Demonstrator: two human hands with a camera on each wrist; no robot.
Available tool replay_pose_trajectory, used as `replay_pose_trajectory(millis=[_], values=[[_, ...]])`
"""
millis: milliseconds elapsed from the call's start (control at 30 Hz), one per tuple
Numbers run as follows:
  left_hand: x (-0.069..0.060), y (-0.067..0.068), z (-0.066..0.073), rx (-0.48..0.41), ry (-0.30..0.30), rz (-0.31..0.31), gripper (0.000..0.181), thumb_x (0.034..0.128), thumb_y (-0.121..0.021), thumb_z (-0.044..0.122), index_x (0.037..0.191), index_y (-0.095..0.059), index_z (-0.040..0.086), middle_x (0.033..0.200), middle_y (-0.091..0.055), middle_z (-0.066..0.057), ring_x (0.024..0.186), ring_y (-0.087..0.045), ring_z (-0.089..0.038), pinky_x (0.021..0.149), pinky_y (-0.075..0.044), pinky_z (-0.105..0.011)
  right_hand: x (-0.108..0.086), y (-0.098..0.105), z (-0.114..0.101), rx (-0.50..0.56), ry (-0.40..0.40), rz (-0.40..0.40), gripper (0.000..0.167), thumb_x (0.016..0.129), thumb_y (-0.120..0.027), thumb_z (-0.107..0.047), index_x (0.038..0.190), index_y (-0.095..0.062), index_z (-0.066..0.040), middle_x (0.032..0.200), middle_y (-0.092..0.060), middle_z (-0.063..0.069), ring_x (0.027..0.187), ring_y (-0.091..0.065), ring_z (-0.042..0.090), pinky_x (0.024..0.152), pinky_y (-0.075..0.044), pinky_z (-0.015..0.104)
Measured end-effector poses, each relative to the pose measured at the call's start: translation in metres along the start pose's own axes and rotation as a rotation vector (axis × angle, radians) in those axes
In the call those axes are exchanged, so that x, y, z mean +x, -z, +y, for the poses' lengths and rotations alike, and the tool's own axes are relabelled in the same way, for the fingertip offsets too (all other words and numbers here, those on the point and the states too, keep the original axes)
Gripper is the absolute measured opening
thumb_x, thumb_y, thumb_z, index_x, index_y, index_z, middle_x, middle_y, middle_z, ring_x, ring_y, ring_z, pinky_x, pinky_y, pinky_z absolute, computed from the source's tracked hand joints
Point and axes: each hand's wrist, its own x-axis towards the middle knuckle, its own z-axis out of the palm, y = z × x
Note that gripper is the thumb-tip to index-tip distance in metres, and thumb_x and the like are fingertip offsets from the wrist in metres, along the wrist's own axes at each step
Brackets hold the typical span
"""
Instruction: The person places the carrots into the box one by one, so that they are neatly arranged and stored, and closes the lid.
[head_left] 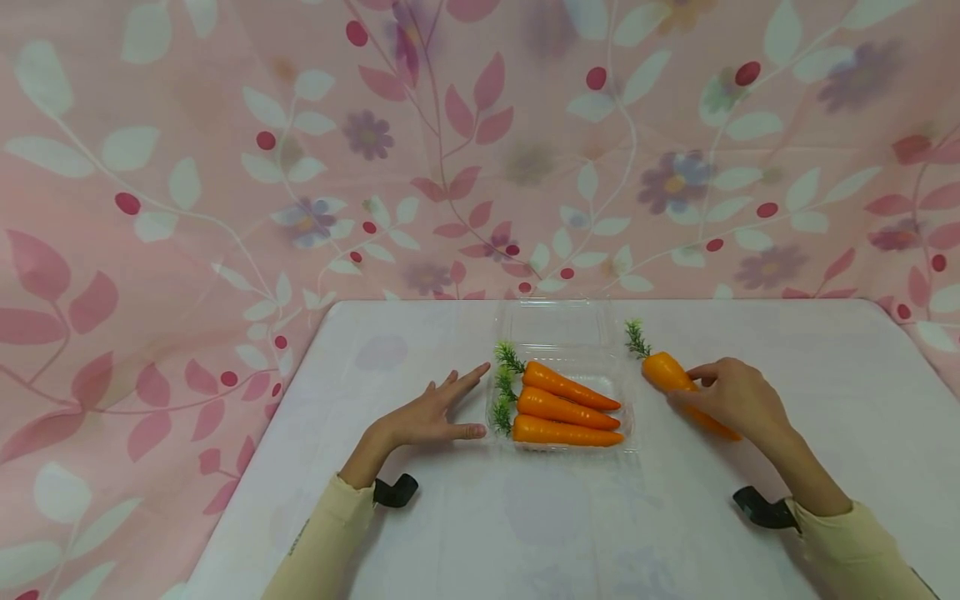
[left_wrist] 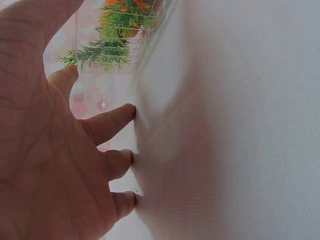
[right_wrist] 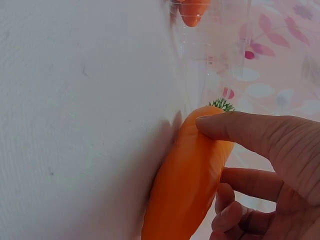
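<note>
Three orange carrots (head_left: 567,407) with green leafy tops lie side by side in a clear plastic container (head_left: 632,427), their tops toward the left. My left hand (head_left: 427,415) is spread at the container's left side; in the left wrist view its fingertips (left_wrist: 131,111) rest on the table. To the right of the container, my right hand (head_left: 738,402) pinches a thicker, lighter orange carrot (head_left: 663,372) between thumb and fingers. That carrot slants, leafy top (head_left: 637,340) at the back left, tip at the front right. Part of its middle is hidden by the hand.
The container's clear lid (head_left: 555,323) is folded back toward the table's far edge. A white cloth covers the table (head_left: 495,533). Behind it hangs a pink floral curtain (head_left: 480,150). Each wrist carries a black device (head_left: 396,491).
</note>
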Motion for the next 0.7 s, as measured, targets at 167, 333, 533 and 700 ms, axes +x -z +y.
replay_pose_trajectory(millis=[167, 333, 533, 700], values=[[0.000, 0.000, 0.001, 0.003, -0.003, 0.001, 0.096, 0.0863, -0.066, 0.060, 0.160, -0.010, 0.034, 0.163, -0.014, 0.010, 0.149, -0.002, -0.035, 0.112, 0.004, -0.064, 0.000, 0.003, 0.002, -0.002, 0.008, 0.024, 0.057, 0.080, -0.079, -0.039, 0.116, -0.070, 0.004, 0.100, -0.064, 0.023, 0.083, -0.056, 0.033, 0.060, -0.047, 0.035], [0.000, 0.001, 0.001, 0.000, -0.004, -0.002, 0.096, 0.0863, -0.066, 0.061, 0.160, -0.009, 0.034, 0.162, -0.013, 0.010, 0.149, -0.002, -0.034, 0.112, 0.004, -0.064, -0.001, 0.007, 0.002, 0.000, 0.015, 0.032, 0.058, 0.080, -0.080, -0.039, 0.117, -0.069, 0.004, 0.099, -0.063, 0.023, 0.078, -0.054, 0.030, 0.056, -0.044, 0.032], [0.000, 0.001, 0.002, 0.000, 0.007, -0.005, 0.096, 0.0862, -0.066, 0.061, 0.159, -0.009, 0.035, 0.163, -0.013, 0.009, 0.149, -0.002, -0.034, 0.112, 0.004, -0.064, -0.001, 0.013, -0.001, -0.003, 0.033, 0.065, 0.056, 0.081, -0.079, -0.041, 0.117, -0.070, 0.002, 0.098, -0.064, 0.020, 0.079, -0.053, 0.029, 0.055, -0.042, 0.030], [0.000, 0.000, 0.002, -0.005, 0.014, -0.005, 0.096, 0.0862, -0.066, 0.061, 0.159, -0.009, 0.036, 0.163, -0.013, 0.010, 0.149, -0.001, -0.033, 0.112, 0.004, -0.064, -0.003, 0.017, -0.005, 0.017, 0.051, 0.080, 0.058, 0.081, -0.079, -0.042, 0.117, -0.070, 0.002, 0.097, -0.063, 0.019, 0.078, -0.052, 0.028, 0.053, -0.041, 0.030]])
